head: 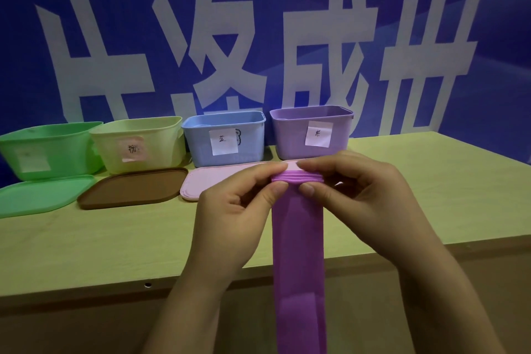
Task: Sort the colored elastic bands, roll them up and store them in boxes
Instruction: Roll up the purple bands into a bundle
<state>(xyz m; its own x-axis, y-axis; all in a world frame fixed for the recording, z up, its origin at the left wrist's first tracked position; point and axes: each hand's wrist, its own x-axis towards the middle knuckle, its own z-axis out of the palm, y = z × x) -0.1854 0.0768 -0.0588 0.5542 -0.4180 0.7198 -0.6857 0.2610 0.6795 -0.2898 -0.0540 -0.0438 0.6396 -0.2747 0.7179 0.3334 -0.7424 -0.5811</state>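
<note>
Left hand [238, 198] and right hand [353, 190], each in a narrow thumb-and-finger grip, pinch the rolled top of the purple elastic band [297, 238]; its tail hangs past the counter [115, 238] front edge. Behind stand green box [48, 146], yellow box [140, 144], blue box [224, 138], purple box [311, 131].

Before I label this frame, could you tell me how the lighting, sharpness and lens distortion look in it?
Head view: dim light with a strong blue-green cast; the wide lens bows the table edge and leans the green box outward; the note on that box is washed out and unreadable, while the purple box label is clearer; both hands and the purple band look fairly sharp.
</note>
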